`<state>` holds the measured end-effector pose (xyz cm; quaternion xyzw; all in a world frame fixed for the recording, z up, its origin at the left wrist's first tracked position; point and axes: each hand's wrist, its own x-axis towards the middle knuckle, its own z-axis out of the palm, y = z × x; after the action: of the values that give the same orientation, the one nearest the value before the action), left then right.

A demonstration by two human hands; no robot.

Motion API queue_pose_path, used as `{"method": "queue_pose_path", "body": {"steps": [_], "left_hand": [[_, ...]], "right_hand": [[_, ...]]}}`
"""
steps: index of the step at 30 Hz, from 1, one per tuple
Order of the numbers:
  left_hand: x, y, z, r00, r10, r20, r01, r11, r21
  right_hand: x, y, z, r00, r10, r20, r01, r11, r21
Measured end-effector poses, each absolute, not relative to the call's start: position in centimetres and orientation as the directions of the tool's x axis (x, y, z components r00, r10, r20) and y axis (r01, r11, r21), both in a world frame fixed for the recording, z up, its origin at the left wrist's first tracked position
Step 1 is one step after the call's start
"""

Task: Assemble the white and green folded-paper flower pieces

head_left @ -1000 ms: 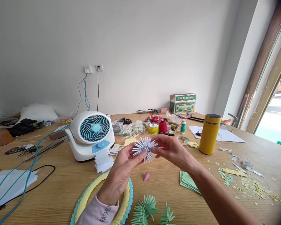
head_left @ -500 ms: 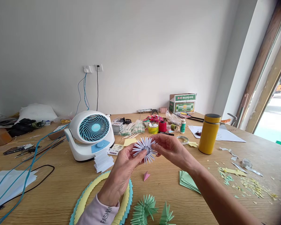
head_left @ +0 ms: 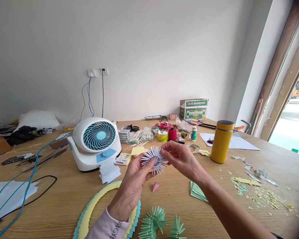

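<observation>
A person's two bare hands hold a white paper rosette (head_left: 153, 158), a small wheel of folded spikes that fan out from a darker hub, in the air above the middle of a wooden table (head_left: 64, 196). The left hand (head_left: 133, 186) cups it from below and from the left, with the thumb pressed on the front of the spikes. The right hand (head_left: 183, 159) has thumb and forefinger drawn narrow in a pinch on the right rim. The rosette looks very light and easily crushed. Its thin points would probably bend under pressure, and the folded pieces might slip apart, so a gentle hold near the hub seems safest. On the table beneath it lies a single pink folded piece (head_left: 155, 187). At the near edge are a yellow and blue paper ring (head_left: 89, 212) and green spiked pieces (head_left: 153, 222). A white desk fan (head_left: 96, 142) stands towards the left, and a yellow flask (head_left: 220, 141) towards the right edge.
</observation>
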<state>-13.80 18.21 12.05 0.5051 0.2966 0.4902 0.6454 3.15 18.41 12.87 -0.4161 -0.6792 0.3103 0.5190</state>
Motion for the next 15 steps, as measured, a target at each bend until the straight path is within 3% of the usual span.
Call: {"method": "queue_pose_path", "body": {"steps": [6,15], "left_hand": [[-13.73,18.32,11.85,0.306,0.947,0.098,-0.333,0.010,0.943],[-13.74,18.12,11.83,0.310,0.947,0.088,-0.311,0.014,0.950]], "right_hand": [[3.29,18.55,12.90,-0.116,0.854,0.506,0.283,0.517,-0.808],[3.42,18.51,13.06,-0.117,0.878,0.463,0.259,0.478,-0.839]]}}
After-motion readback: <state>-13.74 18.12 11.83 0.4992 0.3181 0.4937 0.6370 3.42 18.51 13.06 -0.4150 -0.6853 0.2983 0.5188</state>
